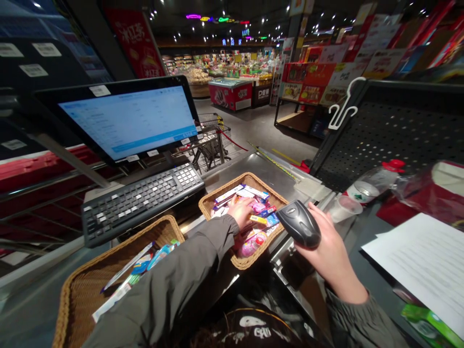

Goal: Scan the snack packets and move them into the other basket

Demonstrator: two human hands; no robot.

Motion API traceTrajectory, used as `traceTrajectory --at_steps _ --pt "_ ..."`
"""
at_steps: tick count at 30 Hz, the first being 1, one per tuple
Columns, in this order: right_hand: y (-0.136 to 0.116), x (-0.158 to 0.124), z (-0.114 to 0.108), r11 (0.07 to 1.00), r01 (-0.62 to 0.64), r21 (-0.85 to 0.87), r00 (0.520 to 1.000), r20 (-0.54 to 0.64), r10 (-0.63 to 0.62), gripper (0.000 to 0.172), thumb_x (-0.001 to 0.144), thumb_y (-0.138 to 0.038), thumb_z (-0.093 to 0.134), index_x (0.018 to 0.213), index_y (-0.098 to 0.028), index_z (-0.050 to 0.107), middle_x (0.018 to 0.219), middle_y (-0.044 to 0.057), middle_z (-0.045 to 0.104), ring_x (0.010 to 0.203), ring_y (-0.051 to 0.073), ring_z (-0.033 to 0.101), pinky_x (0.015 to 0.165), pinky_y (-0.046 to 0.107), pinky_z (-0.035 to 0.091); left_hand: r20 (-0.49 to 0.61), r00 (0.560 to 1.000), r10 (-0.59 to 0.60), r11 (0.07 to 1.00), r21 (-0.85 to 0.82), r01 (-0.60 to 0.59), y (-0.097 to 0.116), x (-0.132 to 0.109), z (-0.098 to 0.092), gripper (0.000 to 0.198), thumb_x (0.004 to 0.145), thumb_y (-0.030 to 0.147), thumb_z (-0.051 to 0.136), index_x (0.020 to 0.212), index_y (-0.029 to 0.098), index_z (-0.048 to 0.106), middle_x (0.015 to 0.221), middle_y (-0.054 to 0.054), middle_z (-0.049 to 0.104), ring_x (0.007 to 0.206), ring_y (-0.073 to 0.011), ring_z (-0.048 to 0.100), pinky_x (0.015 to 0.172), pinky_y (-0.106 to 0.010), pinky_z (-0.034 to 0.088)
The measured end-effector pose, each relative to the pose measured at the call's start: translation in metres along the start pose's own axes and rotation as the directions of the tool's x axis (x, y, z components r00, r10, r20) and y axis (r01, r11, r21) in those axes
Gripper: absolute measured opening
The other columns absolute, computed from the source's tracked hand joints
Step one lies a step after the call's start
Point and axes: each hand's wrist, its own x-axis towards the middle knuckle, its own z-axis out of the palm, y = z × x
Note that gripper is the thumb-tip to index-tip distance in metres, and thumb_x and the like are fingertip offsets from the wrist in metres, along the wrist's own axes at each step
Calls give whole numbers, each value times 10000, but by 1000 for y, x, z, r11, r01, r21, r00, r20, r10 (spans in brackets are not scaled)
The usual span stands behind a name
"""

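Observation:
My right hand (331,253) is wrapped round a black barcode scanner (300,224), whose head tilts left over the basket's right rim. Inside a small wicker basket (242,263) in the middle, my left hand (241,211) reaches among packaged goods, its fingers stretched out and touching the packs. Around that hand lie colourful wrapped packs (261,194), a yellow-labelled pack (258,219) and a pink bottle with a red cap (251,246). My left sleeve crosses over a second wicker basket (67,295), which holds several slim packs (159,258) and is partly hidden.
A keyboard (145,205) and a monitor (134,123) stand at the left. To the right are a plastic cup (344,208), a red-capped bottle (377,181), printed papers (422,266) and a black perforated panel (395,121). Shopping carts (210,145) stand beyond the metal counter (250,163).

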Motion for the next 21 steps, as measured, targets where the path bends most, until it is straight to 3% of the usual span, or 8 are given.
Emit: traceTrajectory --at_steps 5,9,13,21 --pt "-8 1 2 999 40 15 999 26 -40 488 762 -272 621 1234 -212 512 1284 155 590 1363 404 425 1107 713 262 -249 968 -26 1000 -8 25 -5 -16 -46 88 815 261 624 878 211 659 1467 -78 507 1394 -279 397 1178 -624 117" --pt "-28 6 3 987 153 40 985 73 -156 520 765 -269 621 1267 -211 499 1314 158 564 1378 409 396 1095 725 263 -426 904 -43 998 28 60 -12 -40 -84 87 793 233 611 873 203 630 1451 -103 520 1401 -264 398 1193 -579 108" --pt "-56 14 5 965 248 79 961 107 -256 504 799 -303 611 1286 -218 508 1363 160 531 1391 411 367 1095 735 242 -525 849 -54 988 94 121 -18 -73 -116 62 792 242 599 835 198 607 1486 -119 476 1430 -277 355 1194 -578 87" --pt "-115 28 17 898 417 141 895 112 -433 495 832 -306 595 1313 -218 522 1409 160 508 1405 400 352 1109 732 217 -688 725 -27 919 269 289 -26 -152 -147 49 810 230 589 775 198 580 1518 -121 434 1462 -298 295 1184 -618 24"
